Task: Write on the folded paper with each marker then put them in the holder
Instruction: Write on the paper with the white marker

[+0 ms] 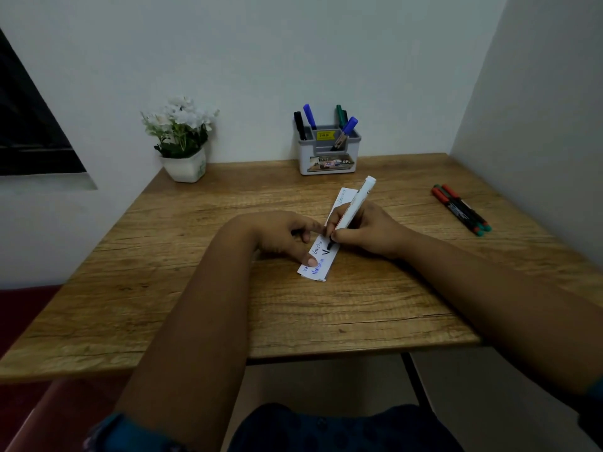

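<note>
White marker is gripped by the right hand, tip on the folded paper, whose long axis runs beneath the pinning, uncurled left hand.

Small home study or office nook. Wood-grain laminate desk on thin black metal legs, pushed into corner of plain white walls. Grey plastic pen holder with price sticker stands at back edge, holding capped markers. Artificial white flowers in square white pot beside it. Dark window frame set in left wall. Red floor at left, pale floor under desk.
</note>
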